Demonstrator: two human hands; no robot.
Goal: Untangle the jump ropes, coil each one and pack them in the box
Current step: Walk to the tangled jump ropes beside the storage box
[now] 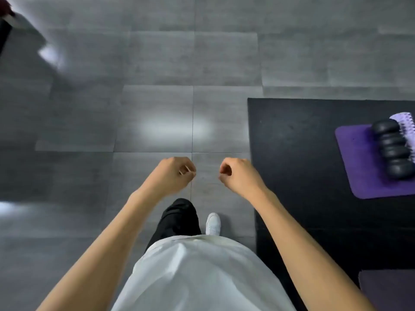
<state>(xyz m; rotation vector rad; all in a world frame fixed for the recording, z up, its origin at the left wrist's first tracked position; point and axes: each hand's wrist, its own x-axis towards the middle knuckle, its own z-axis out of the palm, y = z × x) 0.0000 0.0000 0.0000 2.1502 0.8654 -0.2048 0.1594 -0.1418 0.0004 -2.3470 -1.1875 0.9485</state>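
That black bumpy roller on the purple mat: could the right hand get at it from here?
Probably not yet: the right hand hangs well short of the roller. Nothing blocks the way across the black mat.

No readable text, labels or numbers anywhere.

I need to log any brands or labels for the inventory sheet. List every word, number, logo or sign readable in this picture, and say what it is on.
None: no readable text anywhere.
White shoe: no logo or wording shows.
Purple mat, black ridged roller and lilac spiky roller: plain, no labels visible.
White shirt and black floor mat: plain, no print.
Left hand and right hand: hold nothing printed.
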